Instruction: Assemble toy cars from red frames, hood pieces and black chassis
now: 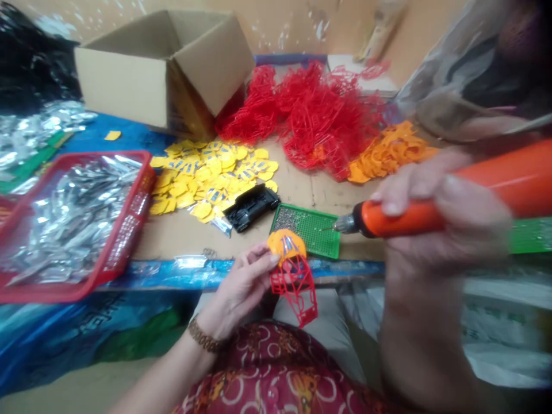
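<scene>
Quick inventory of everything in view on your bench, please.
cardboard box: one, brown, back left
red plastic frames: many, red, heaped at back
yellow tags: many, yellow, loose mid-table
orange tags: many, orange, right of frames
basket: one, red, left
foil packets: many, silver, in basket
black plastic part: one, black, beside yellow tags
pegboard tray: one, green, near front edge
power drill: one, orange, in right hand
orange tag: one, orange, on red frame
left hand: one, pinching tag
right hand: one, gripping drill
</scene>
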`<move>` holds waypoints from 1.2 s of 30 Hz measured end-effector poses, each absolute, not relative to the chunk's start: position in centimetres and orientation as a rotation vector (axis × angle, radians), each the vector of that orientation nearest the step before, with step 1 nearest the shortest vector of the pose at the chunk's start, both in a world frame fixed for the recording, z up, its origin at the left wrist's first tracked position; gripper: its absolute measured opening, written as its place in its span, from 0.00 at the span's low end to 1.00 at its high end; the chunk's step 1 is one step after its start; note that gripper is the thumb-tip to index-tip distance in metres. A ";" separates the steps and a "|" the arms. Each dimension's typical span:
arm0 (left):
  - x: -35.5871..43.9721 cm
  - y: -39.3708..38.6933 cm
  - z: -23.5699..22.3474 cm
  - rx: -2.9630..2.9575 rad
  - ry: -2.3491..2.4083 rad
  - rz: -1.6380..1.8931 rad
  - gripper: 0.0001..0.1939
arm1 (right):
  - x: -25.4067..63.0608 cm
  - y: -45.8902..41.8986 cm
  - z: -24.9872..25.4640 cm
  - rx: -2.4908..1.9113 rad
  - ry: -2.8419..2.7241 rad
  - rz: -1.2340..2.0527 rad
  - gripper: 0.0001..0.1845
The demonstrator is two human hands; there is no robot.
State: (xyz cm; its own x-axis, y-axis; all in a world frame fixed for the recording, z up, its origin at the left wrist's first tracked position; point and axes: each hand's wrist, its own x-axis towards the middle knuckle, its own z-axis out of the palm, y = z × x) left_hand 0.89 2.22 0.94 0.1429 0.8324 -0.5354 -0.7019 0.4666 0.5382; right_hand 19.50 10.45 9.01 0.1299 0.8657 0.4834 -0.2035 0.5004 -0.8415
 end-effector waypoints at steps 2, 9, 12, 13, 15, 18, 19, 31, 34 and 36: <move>1.0 2.1 1.0 0.204 0.867 1.116 0.14 | 18.6 8.8 10.5 -0.608 -1.142 0.943 0.17; 1.5 1.7 1.2 0.267 0.891 1.117 0.16 | 15.9 6.4 10.9 -0.549 -1.154 1.026 0.12; 1.5 1.7 1.2 0.290 0.876 1.122 0.17 | 15.7 6.4 9.8 -0.554 -1.198 1.034 0.14; 1.4 1.7 1.2 0.293 0.875 1.123 0.17 | 15.7 6.4 9.5 -0.560 -1.202 1.043 0.14; 1.4 1.6 1.2 0.286 0.885 1.125 0.15 | 15.6 6.3 9.1 -0.564 -1.206 1.059 0.15; 1.3 1.6 1.3 0.269 0.899 1.124 0.16 | 15.6 6.4 8.7 -0.537 -1.274 1.071 0.10; 1.3 1.6 1.4 0.268 0.896 1.121 0.17 | 15.7 6.5 8.6 -0.526 -1.308 1.070 0.07; 1.4 1.4 1.3 0.205 0.857 1.100 0.14 | 15.7 5.9 8.3 -0.654 -1.382 1.043 0.09; 1.3 1.3 1.2 0.185 0.843 1.089 0.13 | 15.9 5.5 8.3 -0.664 -1.460 0.974 0.03; 1.3 1.3 1.3 0.188 0.845 1.076 0.12 | 16.1 5.4 8.2 -0.743 -1.591 0.871 0.11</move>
